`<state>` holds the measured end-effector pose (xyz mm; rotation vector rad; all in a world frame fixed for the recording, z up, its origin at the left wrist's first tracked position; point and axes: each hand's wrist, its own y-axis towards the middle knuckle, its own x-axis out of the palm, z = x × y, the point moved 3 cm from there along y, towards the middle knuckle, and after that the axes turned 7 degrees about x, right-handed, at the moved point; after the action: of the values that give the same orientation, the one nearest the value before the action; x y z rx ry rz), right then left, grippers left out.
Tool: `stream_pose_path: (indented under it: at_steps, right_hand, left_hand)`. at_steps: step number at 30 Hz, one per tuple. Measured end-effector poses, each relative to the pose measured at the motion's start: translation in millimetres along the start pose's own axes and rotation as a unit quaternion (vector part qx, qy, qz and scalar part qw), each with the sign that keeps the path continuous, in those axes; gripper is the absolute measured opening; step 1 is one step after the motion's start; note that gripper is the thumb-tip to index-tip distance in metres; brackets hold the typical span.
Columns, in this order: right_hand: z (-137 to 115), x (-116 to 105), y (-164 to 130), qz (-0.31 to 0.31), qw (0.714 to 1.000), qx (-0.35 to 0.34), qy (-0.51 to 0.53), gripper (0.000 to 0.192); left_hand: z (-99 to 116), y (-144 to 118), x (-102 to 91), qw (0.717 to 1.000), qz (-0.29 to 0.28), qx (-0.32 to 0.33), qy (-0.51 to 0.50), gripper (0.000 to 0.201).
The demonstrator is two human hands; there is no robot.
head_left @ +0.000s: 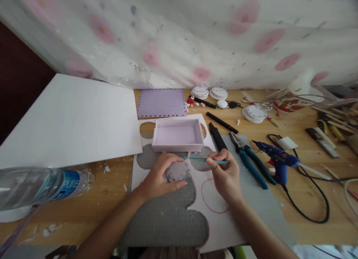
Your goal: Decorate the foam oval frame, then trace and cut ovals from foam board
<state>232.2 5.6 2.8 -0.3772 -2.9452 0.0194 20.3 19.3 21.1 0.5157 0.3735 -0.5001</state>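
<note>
My left hand [162,175] curls its thumb and fingers around a small round white disc [178,171] with blue marks along its edge. In my right hand [225,174] a thin teal stick [201,160] is pinched, its tip at the disc's upper right edge. Whether the tip is a brush or a point is too small to tell. Just beyond my hands stands a shallow pale lilac box [179,134], its open side up. Below lies a white sheet [220,225] with round cut-outs and a pink drawn circle, over a grey cutting mat [165,221].
Pliers [248,158] and a blue glue gun [276,156] with its cable lie at right. Black pens [222,122] sit behind them. Stacked white discs [254,112] stand at the back. A water bottle [41,188] and large white board [75,121] occupy the left.
</note>
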Motion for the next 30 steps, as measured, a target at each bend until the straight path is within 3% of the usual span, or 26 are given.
stream_pose_path:
  at_steps: [3,6,9,12,20,26,30]
  right_hand:
    - [-9.0,-0.1,-0.9,0.016,0.999,-0.042,-0.028,0.031]
    - [-26.7,5.6,-10.5,0.032,0.985,-0.152,-0.078,0.027]
    - [-46.9,19.4,-28.4,0.009,0.932,-0.312,-0.185,0.028]
    - [-59.1,36.6,-42.9,-0.041,0.873,-0.400,-0.274,0.029]
    - [-67.6,50.9,-53.1,-0.020,0.831,-0.455,-0.321,0.028]
    - [-45.3,47.2,-60.1,-0.062,0.773,-0.491,-0.397,0.025]
    - [-28.9,60.9,-60.4,-0.114,0.756,-0.476,-0.434,0.019]
  left_hand:
    - [-0.2,0.2,1.7,1.000,-0.017,0.005,-0.003,0.042]
    - [2.9,0.3,-1.8,0.999,0.008,0.030,-0.014,0.044]
    - [4.2,-0.5,-8.1,0.998,0.062,0.032,-0.011,0.026]
    - [2.4,-1.5,-9.1,0.996,0.074,0.024,-0.033,0.021]
    - [-2.8,-4.1,1.4,0.994,-0.002,-0.035,-0.102,0.024]
    - [0.6,-3.4,-6.6,0.977,0.083,-0.049,-0.192,0.040]
    - [-5.3,-5.7,-1.1,0.948,0.089,-0.143,-0.271,0.039]
